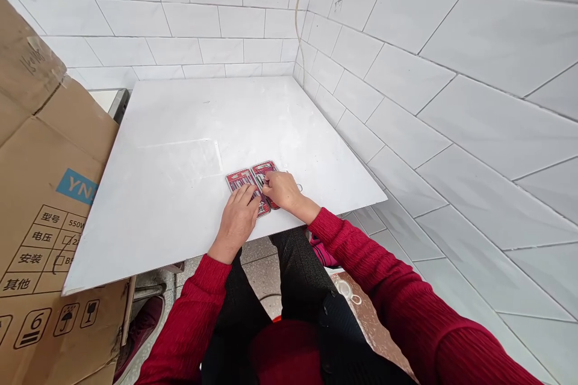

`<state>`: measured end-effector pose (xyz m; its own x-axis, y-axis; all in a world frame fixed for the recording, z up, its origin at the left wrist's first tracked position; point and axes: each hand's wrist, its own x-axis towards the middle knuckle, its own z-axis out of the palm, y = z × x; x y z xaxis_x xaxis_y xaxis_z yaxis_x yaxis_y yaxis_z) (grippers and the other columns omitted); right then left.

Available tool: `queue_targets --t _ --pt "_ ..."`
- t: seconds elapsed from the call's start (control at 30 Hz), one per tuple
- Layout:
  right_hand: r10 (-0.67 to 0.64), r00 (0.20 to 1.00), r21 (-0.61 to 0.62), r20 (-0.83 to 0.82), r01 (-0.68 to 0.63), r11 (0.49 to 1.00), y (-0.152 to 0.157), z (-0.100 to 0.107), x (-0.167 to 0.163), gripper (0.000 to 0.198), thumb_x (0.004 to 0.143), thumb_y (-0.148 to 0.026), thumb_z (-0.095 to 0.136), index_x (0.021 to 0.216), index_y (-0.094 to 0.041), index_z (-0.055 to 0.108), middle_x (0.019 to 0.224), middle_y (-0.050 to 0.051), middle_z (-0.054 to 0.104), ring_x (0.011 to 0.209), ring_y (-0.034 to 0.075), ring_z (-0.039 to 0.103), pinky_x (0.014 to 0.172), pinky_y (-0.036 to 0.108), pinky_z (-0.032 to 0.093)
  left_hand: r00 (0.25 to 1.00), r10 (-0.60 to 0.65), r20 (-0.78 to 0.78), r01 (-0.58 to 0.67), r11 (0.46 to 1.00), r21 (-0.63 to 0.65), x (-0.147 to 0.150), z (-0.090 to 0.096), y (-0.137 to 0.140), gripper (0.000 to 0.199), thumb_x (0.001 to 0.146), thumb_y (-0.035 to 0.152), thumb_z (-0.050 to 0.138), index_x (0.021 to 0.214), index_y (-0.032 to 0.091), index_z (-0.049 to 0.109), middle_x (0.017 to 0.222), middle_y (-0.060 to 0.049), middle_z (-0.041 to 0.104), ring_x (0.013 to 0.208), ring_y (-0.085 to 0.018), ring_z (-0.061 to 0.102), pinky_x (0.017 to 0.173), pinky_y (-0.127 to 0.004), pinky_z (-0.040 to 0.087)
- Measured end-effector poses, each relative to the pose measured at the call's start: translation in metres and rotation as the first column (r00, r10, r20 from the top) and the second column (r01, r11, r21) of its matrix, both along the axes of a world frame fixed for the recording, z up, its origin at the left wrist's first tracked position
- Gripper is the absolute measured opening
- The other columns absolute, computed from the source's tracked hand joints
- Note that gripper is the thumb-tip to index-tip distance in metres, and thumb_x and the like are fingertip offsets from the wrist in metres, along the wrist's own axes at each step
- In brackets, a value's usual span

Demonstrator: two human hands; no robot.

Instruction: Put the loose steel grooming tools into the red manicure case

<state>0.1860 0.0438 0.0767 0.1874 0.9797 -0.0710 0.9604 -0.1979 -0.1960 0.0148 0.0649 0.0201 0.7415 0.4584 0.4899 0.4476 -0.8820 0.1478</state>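
An unfolded red case (238, 177), which looks like a manicure set with slim metal tools in rows, lies on the white board near its front edge. My left hand (239, 214) rests on the left half of the case, fingers stretched over the tools. Over the right half (262, 166), my right hand (283, 190) has thumb and fingers pinched together at the tools. What it pinches is too small and too covered to name. A small ring-shaped thing (300, 187) sits on the board just beyond my right wrist.
The white board (180, 114) meets tiled walls (203, 18) at the back and right. A large cardboard box (40, 150) stands along its left side. A thin cable (298, 12) hangs in the corner. Below are my legs and shoes (144, 322) on the floor.
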Motion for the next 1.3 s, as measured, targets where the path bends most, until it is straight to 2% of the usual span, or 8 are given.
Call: queue_targets --t 0.3,0.47,0.6,0.73,0.9,1.13,1.3 --pt "-0.013 0.999 0.026 -0.04 0.014 1.0 -0.003 -0.001 -0.001 0.025 0.093 -0.019 0.054 0.112 -0.012 0.069 0.107 0.012 0.078 0.103 0.025 0.071 0.082 0.03 0.045 0.995 0.007 0.102 -0.004 0.999 -0.035 -0.001 -0.001 0.002 0.027 0.101 0.017 0.046 0.106 0.019 0.072 0.134 -0.013 0.065 0.131 -0.029 0.057 0.109 -0.052 0.05" --pt "0.004 0.999 0.029 -0.05 -0.002 1.0 -0.011 0.004 -0.003 0.024 0.09 -0.017 0.056 0.109 -0.011 0.07 0.107 0.013 0.078 0.103 0.026 0.071 0.083 0.03 0.046 0.985 0.067 0.16 -0.066 0.998 -0.011 0.0 -0.002 0.004 0.027 0.103 0.02 0.046 0.117 0.018 0.07 0.133 -0.014 0.066 0.127 -0.03 0.06 0.104 -0.052 0.052" --pt "0.023 0.998 0.021 -0.06 -0.022 1.0 -0.025 0.006 -0.002 0.023 0.09 -0.018 0.057 0.108 -0.012 0.069 0.106 0.014 0.077 0.103 0.026 0.072 0.084 0.031 0.047 0.989 0.088 0.121 -0.09 0.996 0.009 0.007 0.0 0.0 0.031 0.103 0.019 0.046 0.124 0.018 0.068 0.135 -0.014 0.066 0.13 -0.031 0.059 0.108 -0.051 0.05" --pt "0.044 0.999 0.027 -0.025 -0.043 0.999 -0.036 0.004 0.001 0.026 0.091 -0.02 0.056 0.111 -0.009 0.069 0.111 0.017 0.076 0.107 0.027 0.071 0.087 0.032 0.048 0.997 0.06 0.039 -0.06 0.998 0.009 0.016 0.0 -0.005 0.031 0.102 0.017 0.046 0.123 0.018 0.069 0.135 -0.014 0.067 0.133 -0.031 0.057 0.113 -0.052 0.046" --pt "0.038 0.999 0.007 0.003 -0.038 0.999 -0.041 0.004 0.003 0.029 0.092 -0.021 0.055 0.114 -0.007 0.07 0.111 0.019 0.076 0.108 0.028 0.071 0.089 0.033 0.048 0.997 0.08 -0.005 -0.08 0.997 -0.01 0.021 -0.004 -0.006 0.032 0.101 0.016 0.047 0.122 0.017 0.07 0.138 -0.014 0.066 0.135 -0.032 0.056 0.113 -0.053 0.046" --pt "0.032 0.998 -0.114 0.049 -0.026 0.993 -0.036 0.011 0.003 0.027 0.092 -0.024 0.059 0.106 -0.009 0.076 0.109 0.017 0.078 0.107 0.028 0.073 0.086 0.031 0.049 0.995 0.096 -0.014 -0.095 0.995 0.007 0.021 -0.004 -0.007 0.033 0.102 0.015 0.046 0.124 0.017 0.07 0.138 -0.014 0.065 0.134 -0.032 0.057 0.112 -0.051 0.047" --pt "-0.001 0.996 -0.11 0.086 0.011 0.994 -0.025 0.014 -0.001 0.028 0.093 -0.024 0.058 0.108 -0.009 0.075 0.108 0.018 0.078 0.107 0.028 0.073 0.085 0.03 0.05 0.993 0.112 0.031 -0.112 0.994 0.007 0.02 -0.003 -0.009 0.03 0.102 0.017 0.046 0.116 0.016 0.072 0.135 -0.014 0.067 0.132 -0.031 0.058 0.113 -0.051 0.046"
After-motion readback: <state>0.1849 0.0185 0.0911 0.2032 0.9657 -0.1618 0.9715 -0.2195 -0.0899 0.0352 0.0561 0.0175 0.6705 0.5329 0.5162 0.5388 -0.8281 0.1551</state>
